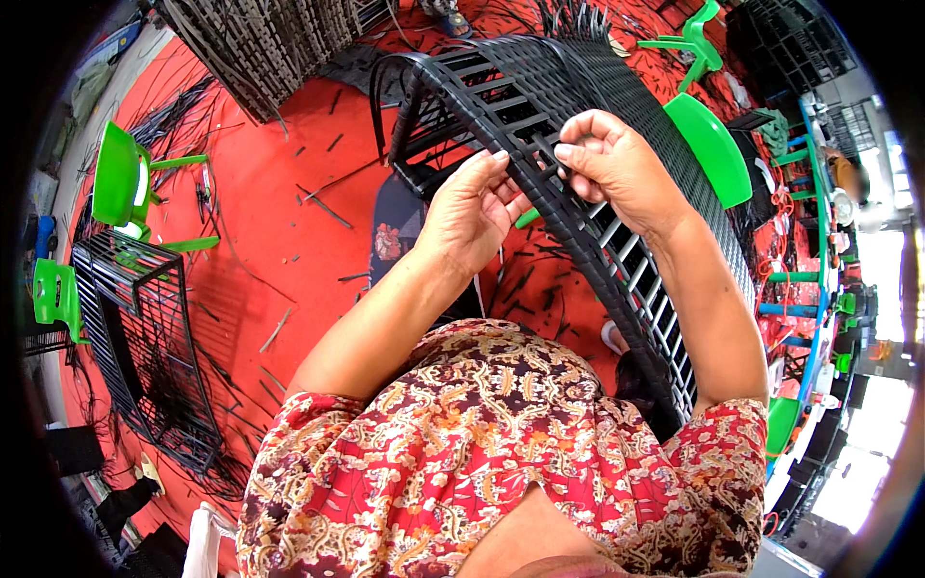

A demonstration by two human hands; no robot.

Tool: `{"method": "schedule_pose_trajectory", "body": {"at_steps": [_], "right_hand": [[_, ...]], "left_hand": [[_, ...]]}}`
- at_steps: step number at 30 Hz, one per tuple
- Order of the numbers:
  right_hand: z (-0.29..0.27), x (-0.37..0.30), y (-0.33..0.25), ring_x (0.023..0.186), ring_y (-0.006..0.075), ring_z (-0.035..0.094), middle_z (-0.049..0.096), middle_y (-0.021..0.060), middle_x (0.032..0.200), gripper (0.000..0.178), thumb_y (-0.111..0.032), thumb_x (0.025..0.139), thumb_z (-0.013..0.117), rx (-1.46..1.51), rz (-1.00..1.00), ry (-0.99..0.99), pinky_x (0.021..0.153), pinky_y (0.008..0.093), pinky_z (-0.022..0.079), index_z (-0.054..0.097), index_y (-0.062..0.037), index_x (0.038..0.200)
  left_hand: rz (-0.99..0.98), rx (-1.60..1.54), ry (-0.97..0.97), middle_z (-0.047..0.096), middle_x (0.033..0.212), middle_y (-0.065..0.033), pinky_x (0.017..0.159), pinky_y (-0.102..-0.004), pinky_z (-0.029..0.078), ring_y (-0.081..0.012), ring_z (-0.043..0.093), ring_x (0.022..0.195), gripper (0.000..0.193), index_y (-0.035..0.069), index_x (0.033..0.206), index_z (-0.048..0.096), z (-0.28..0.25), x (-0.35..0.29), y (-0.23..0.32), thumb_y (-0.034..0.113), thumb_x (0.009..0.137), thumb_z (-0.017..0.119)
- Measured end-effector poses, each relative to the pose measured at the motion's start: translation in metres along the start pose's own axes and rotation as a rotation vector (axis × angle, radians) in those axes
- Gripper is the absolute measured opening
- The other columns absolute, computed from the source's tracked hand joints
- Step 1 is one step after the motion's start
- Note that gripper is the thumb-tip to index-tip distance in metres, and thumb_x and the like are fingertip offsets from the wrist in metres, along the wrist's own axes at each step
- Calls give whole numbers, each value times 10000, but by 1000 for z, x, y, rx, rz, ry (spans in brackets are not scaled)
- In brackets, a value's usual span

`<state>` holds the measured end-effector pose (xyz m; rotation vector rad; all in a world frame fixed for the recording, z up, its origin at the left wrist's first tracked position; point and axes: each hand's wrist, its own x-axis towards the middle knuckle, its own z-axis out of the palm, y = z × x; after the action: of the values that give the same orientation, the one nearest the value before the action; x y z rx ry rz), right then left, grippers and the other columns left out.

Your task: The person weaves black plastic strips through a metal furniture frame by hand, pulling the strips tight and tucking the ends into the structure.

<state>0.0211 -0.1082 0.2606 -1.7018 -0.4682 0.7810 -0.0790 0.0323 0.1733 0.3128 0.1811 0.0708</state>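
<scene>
A large black woven furniture frame point(626, 101) of flat plastic strips stands before me, tilted across the view. Its wrapped edge rail point(568, 223) runs between my two hands, beside a row of slats. My left hand point(474, 210) is on the rail's left side, thumb up against it and the other fingers loosely curled apart from the thumb. Over the slats on the right side, my right hand point(617, 173) is closed in a pinch, thumb against the forefinger. What lies between those fingertips is too small to make out.
Red flooring point(279, 222) is littered with black strip offcuts. Green chairs point(120, 178) stand at left, near a black metal frame point(145, 337). Another green chair back point(710, 149) is beyond the woven piece. A brown woven panel point(260, 48) stands at the far left.
</scene>
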Motion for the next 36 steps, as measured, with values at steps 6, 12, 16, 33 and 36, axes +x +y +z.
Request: {"method": "schedule_pose_trajectory", "body": {"at_steps": [6, 12, 16, 33, 36], "right_hand": [[5, 2, -9, 512, 57, 517, 602, 41, 719, 183, -69, 850, 622, -90, 118, -50, 430, 175, 379, 483, -36, 964], [12, 4, -8, 573, 65, 546, 602, 31, 725, 150, -83, 862, 608, -300, -31, 31, 463, 208, 431, 484, -29, 926], [17, 2, -4, 603, 122, 571, 589, 78, 798, 133, -80, 823, 636, -562, -211, 165, 521, 249, 474, 550, -13, 900], [13, 37, -5, 749, 106, 533, 558, 21, 821, 116, -116, 819, 637, -563, -233, -73, 671, 259, 439, 631, -1, 837], [17, 51, -8, 748, 72, 509, 552, -18, 811, 97, -108, 829, 626, -648, -396, -35, 682, 233, 425, 606, -14, 815]], "left_hand": [[-21, -56, -2, 618, 1079, -150, 940, -425, 478, -272, 605, 1011, 261, -30, 1063, 547, -9, 2, -3, 162, 889, 579], [28, -135, 0, 617, 1078, -135, 970, -397, 463, -243, 594, 1035, 200, -4, 1040, 540, -1, -2, -2, 63, 860, 594], [93, -125, -45, 618, 1079, -116, 992, -383, 444, -219, 580, 1060, 217, 15, 1052, 544, -2, 3, -5, 41, 843, 598], [75, -49, 74, 643, 1013, -106, 879, -375, 499, -199, 609, 953, 148, 28, 991, 581, -8, 13, 18, 134, 888, 598], [133, 12, -35, 653, 981, -88, 851, -365, 513, -183, 626, 912, 140, 45, 983, 587, -13, 18, 17, 155, 898, 597]]}}
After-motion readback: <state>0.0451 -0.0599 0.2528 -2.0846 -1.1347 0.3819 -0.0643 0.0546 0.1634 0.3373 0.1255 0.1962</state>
